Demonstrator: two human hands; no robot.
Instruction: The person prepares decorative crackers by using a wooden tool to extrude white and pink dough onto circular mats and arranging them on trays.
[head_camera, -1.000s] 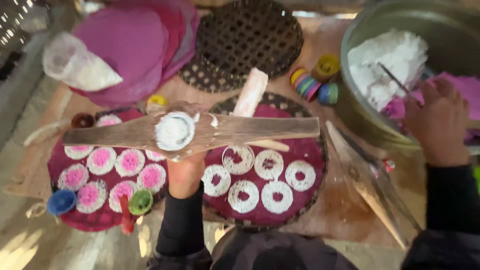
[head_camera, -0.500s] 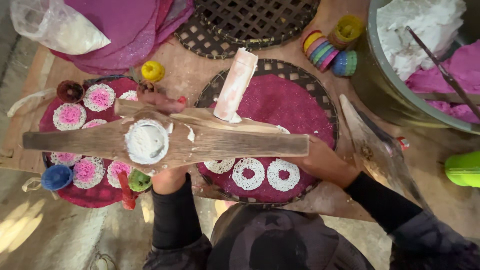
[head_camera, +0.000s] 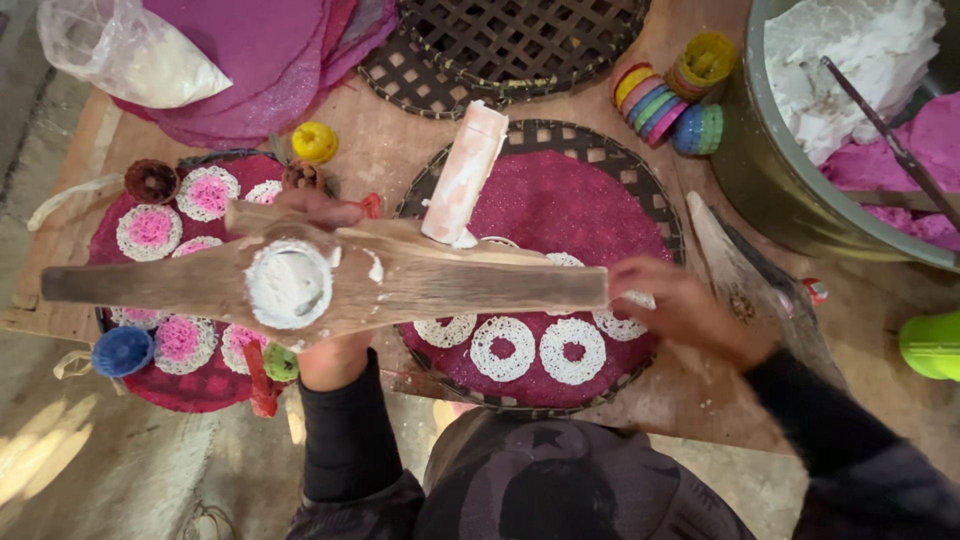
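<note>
Wooden press (head_camera: 330, 283) hangs over the trays, my left hand (head_camera: 325, 350) gripping it from below, my right hand (head_camera: 680, 305) closed on its end. If I tilt it, dough (head_camera: 288, 285) could smear the white rings (head_camera: 535, 348).

your left hand (head_camera: 325, 355) is bare, its arm in a snug black long sleeve (head_camera: 345, 440). your right hand (head_camera: 680, 310) is bare too, its dark sleeve (head_camera: 850, 450) looser and greyer. below, dark clothing with a faint star mark.
</note>
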